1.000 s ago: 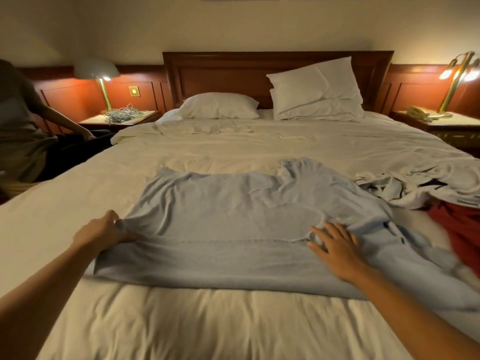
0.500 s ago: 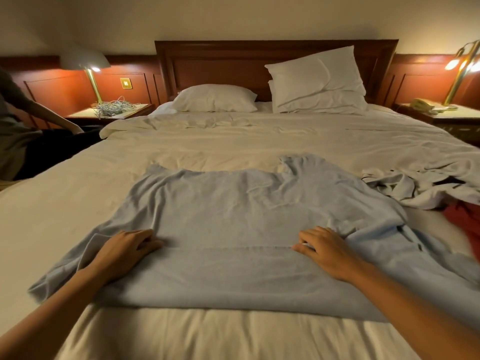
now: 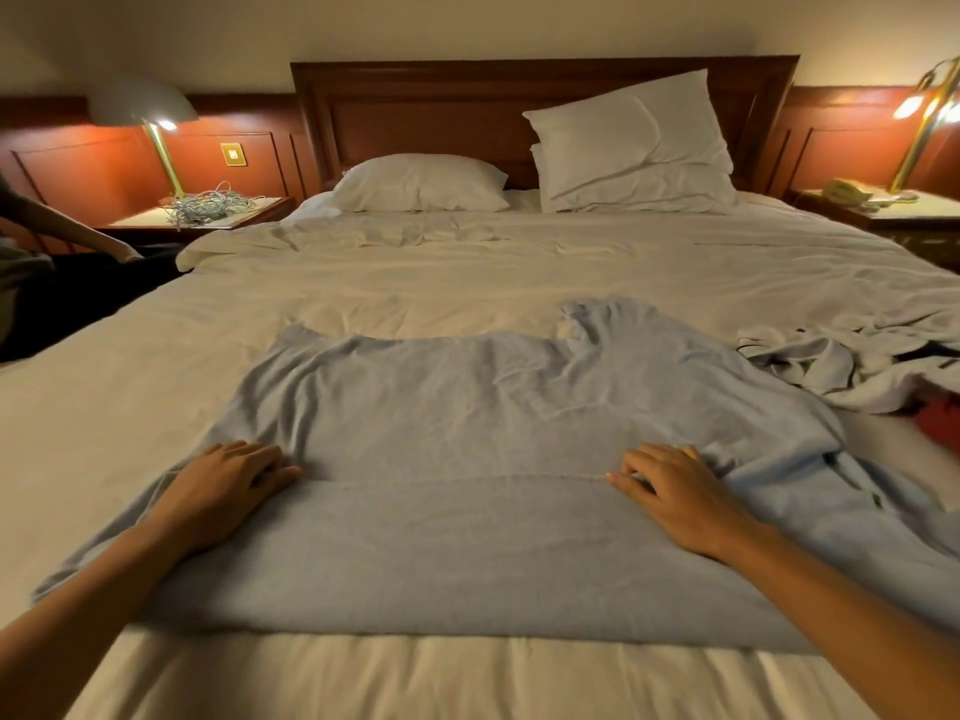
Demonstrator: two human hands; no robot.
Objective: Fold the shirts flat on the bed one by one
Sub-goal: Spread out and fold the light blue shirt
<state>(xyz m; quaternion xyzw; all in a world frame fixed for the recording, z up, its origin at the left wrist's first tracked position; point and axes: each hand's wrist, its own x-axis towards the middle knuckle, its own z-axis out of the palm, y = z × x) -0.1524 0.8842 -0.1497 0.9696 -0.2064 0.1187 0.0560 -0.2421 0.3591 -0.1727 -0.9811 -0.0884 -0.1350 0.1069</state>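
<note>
Blue shirt (image 3: 467,433) lies spread on the near half of the bed (image 3: 467,283), its lower edge folded up, while the left hand (image 3: 223,491) and right hand (image 3: 675,496) press flat, fingers spread, at either end of that fold, likely to set the crease.

A flat pillow (image 3: 418,183) and a propped pillow (image 3: 631,142) sit against the headboard (image 3: 415,111).

Two hands (image 3: 228,485) (image 3: 675,491), one blue shirt (image 3: 467,449), two pillows (image 3: 421,181) (image 3: 634,142), two lamps (image 3: 143,103) (image 3: 930,96).
</note>
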